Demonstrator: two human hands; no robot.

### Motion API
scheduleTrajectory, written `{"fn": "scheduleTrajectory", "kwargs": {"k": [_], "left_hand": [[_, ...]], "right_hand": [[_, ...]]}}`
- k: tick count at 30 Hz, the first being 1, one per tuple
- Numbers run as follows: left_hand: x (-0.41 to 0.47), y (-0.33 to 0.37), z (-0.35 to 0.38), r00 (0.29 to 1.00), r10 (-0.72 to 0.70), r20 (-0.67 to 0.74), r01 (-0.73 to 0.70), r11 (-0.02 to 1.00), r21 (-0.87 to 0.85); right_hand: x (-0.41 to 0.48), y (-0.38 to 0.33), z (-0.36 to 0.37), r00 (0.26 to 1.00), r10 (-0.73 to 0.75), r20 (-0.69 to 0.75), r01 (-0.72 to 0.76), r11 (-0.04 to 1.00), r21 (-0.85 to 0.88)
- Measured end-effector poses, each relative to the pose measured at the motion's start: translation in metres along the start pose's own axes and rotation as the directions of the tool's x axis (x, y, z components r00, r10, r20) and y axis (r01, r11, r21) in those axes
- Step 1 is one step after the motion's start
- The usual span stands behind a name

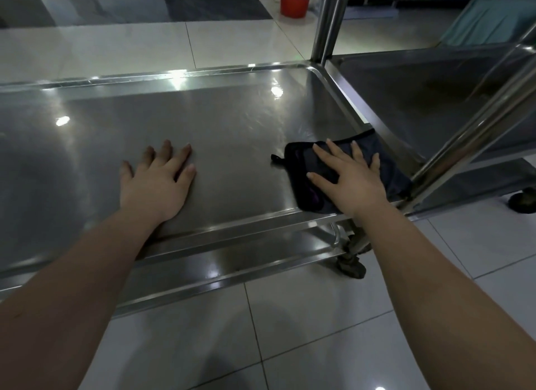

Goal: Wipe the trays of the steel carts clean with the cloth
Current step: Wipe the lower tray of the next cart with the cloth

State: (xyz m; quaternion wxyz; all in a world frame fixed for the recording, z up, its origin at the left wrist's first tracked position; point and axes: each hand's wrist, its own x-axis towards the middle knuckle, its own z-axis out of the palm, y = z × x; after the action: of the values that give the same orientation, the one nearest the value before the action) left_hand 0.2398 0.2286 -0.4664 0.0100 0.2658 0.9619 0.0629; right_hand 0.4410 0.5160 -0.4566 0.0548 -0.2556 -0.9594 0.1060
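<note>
Your right fingers point(327, 157) lie straight and spread, released rather than curled, pressing flat on the dark cloth point(300, 169). Your right hand point(352, 183) covers most of the cloth's right half; a small loop sticks out at the cloth's left edge. The cloth lies on the tray point(232, 230) in its near right corner, its lower edge reaching the front rim and its right side close to the slanted steel post point(478, 122).

Your left fingers point(165, 154) are also straight and fanned, gripping nothing. Your left hand point(158, 183) rests palm down on the bare steel near the middle of the tray, well apart from the cloth, with the wrist over the front rim.

Under the tray a lower shelf point(220, 262) shows, and a caster wheel point(352, 266) stands on the tiled floor point(319, 317) below the right corner. An upright post point(327, 26) rises from the tray's far right corner. Just beside it on the right stands a second cart's tray point(420, 99). Far back on the floor sits a red bucket point(293, 6), and teal fabric point(487, 21) hangs at the upper right.
</note>
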Motion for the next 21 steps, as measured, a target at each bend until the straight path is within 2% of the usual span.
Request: {"fn": "scheduleTrajectory", "kwargs": {"k": [4,6,9,12,16,21], "left_hand": [[0.001,0.001,-0.002,1.0,-0.009,0.03,0.008,0.999,0.033],[0.003,-0.004,-0.003,0.998,0.002,0.063,-0.004,1.0,0.027],[0.011,-0.016,-0.009,0.989,0.016,0.146,-0.014,1.0,-0.015],[0.008,-0.026,-0.011,0.99,0.044,0.137,-0.041,0.999,-0.022],[-0.005,-0.03,-0.007,0.996,0.071,0.054,-0.07,0.997,-0.008],[-0.009,-0.025,-0.007,0.998,0.068,0.011,-0.068,0.998,-0.007]], "right_hand": [[0.005,-0.019,0.006,0.991,0.099,0.086,-0.084,0.982,-0.167],[0.004,-0.054,0.014,0.986,0.132,0.102,-0.114,0.98,-0.162],[-0.007,-0.135,0.034,0.993,0.016,0.115,-0.002,0.993,-0.122],[-0.023,-0.188,0.047,0.989,-0.067,0.131,0.079,0.993,-0.089],[-0.021,-0.152,0.039,0.991,-0.063,0.115,0.074,0.992,-0.098],[-0.013,-0.041,0.005,0.971,0.204,0.122,-0.191,0.976,-0.108]]}}
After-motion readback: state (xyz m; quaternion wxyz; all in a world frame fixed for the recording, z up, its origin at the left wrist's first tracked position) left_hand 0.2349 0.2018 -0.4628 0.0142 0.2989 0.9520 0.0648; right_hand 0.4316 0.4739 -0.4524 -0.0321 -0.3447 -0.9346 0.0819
